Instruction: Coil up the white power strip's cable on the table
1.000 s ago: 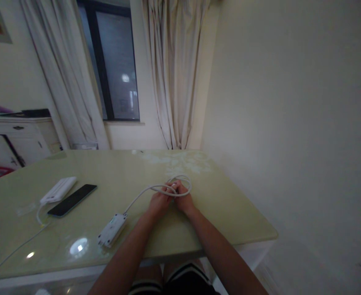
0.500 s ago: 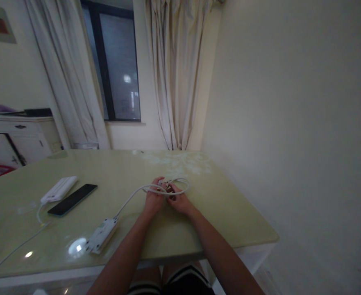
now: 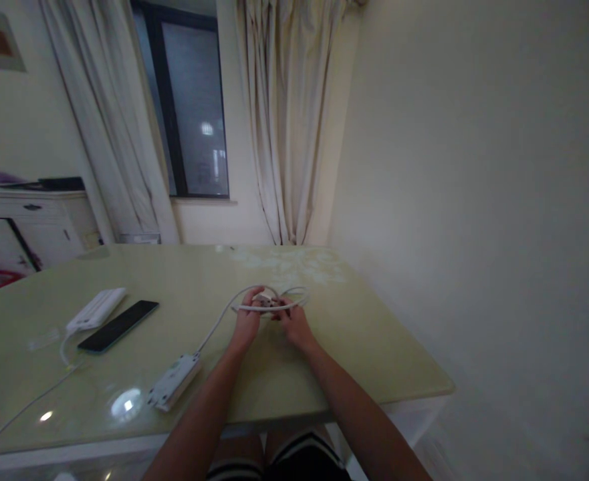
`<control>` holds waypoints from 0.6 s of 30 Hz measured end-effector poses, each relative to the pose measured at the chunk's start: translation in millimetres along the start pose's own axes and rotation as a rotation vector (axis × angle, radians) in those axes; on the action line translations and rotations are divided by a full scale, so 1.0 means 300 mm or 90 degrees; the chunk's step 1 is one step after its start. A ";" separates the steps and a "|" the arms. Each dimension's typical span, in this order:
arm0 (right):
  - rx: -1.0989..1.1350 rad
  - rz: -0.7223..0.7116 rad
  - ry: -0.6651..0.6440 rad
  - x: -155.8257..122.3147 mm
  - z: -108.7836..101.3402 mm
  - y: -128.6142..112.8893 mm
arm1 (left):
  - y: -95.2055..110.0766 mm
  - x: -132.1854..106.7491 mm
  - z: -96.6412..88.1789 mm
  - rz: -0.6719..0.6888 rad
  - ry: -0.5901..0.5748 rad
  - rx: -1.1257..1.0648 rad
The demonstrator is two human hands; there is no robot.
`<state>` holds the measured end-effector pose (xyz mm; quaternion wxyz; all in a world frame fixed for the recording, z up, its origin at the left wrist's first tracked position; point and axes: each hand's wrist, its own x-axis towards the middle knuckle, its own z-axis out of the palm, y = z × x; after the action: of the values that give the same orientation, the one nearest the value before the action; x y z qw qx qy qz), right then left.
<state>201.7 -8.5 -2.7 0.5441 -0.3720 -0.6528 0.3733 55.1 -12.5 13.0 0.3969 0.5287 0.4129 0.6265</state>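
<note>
A white cable (image 3: 217,325) runs from a white power strip (image 3: 176,381) up to my two hands and lies in loose loops around them. My left hand (image 3: 248,321) is closed on a small white piece (image 3: 267,300) with dark spots, which looks like the cable's plug. My right hand (image 3: 295,323) is bent close against it, its fingers closed on the cable at the loops. Fingers and cable partly cover the piece. The power strip rests on the table to the left of my left forearm.
A black phone (image 3: 118,326) lies beside a white power bank-like block (image 3: 96,308) with a thin cable (image 3: 28,402) at the left of the glossy table (image 3: 374,347). A wall (image 3: 475,200) borders the right side. Curtains (image 3: 294,120) and a window stand behind.
The power strip has slid slightly right and turned a little. The cable arcs higher over my left hand, and the white piece between my hands shows more. My right fingers have shifted.
</note>
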 end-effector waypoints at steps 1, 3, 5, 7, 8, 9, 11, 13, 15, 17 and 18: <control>0.002 0.010 0.035 0.007 -0.008 0.000 | 0.003 -0.002 0.001 -0.012 -0.017 -0.008; 0.008 0.028 0.128 0.021 -0.029 0.004 | 0.012 -0.007 0.002 -0.031 -0.059 -0.013; 0.029 0.045 0.229 0.036 -0.053 0.014 | 0.022 -0.013 0.001 -0.041 -0.113 0.012; 0.066 0.072 0.326 0.048 -0.079 0.030 | 0.029 -0.020 -0.003 -0.042 -0.192 0.047; 0.091 0.091 0.372 0.052 -0.092 0.039 | 0.032 -0.024 -0.006 -0.047 -0.241 0.054; 0.118 0.110 0.418 0.056 -0.105 0.049 | 0.034 -0.029 -0.009 -0.054 -0.293 0.052; 0.168 0.138 0.499 0.060 -0.129 0.067 | 0.039 -0.039 -0.014 -0.070 -0.379 0.035; 0.193 0.146 0.542 0.062 -0.151 0.081 | 0.044 -0.047 -0.014 -0.073 -0.409 0.041; 0.188 0.148 0.541 0.064 -0.167 0.093 | 0.047 -0.049 -0.010 -0.060 -0.394 0.080; 0.168 0.157 0.516 0.066 -0.176 0.100 | 0.041 -0.043 -0.004 -0.051 -0.354 0.104; 0.156 0.160 0.505 0.067 -0.177 0.102 | 0.032 -0.037 -0.002 -0.043 -0.325 0.106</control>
<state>254.0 27.4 -14.5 0.7432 -0.4959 -0.2940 0.3396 55.3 -26.3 18.3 0.4638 0.6862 0.3671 0.4234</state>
